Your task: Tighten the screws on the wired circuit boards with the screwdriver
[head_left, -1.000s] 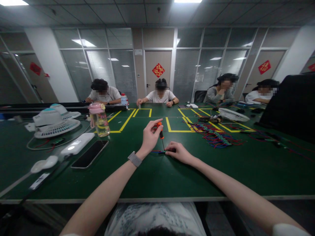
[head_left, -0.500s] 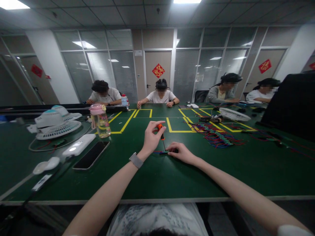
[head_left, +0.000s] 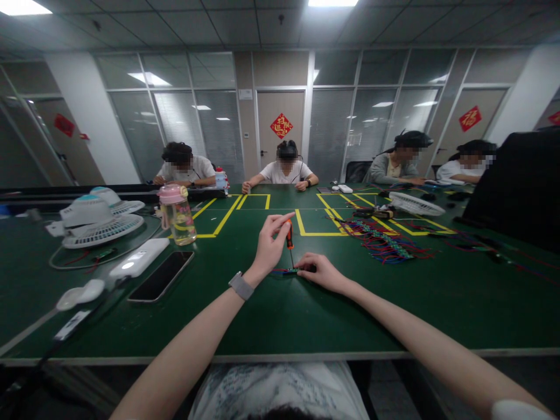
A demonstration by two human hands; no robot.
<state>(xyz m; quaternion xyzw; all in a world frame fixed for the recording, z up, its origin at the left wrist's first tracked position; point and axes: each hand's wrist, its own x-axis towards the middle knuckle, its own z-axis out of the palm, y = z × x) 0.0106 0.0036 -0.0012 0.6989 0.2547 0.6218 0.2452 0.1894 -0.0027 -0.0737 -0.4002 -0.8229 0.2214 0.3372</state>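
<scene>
My left hand (head_left: 272, 242) is closed around the handle of an orange and black screwdriver (head_left: 289, 236), which stands nearly upright. Its thin shaft reaches down to a small green circuit board (head_left: 289, 272) on the table, with red and blue wires leaving its left side. At the board's right end, the fingertips of my right hand (head_left: 318, 271) pinch its edge. A grey-banded watch (head_left: 241, 286) is on my left wrist.
Left of my arm lie a phone (head_left: 161, 276), a white power strip (head_left: 139, 258), a pink-lided bottle (head_left: 177, 214) and white fans (head_left: 94, 221). Rows of wired circuit boards (head_left: 387, 238) are at right. Several people sit across the green table (head_left: 359, 326).
The screwdriver's handle has tilted slightly and shifted a little to the right, and the left fingers have moved on it. My right hand and the board stay in place.
</scene>
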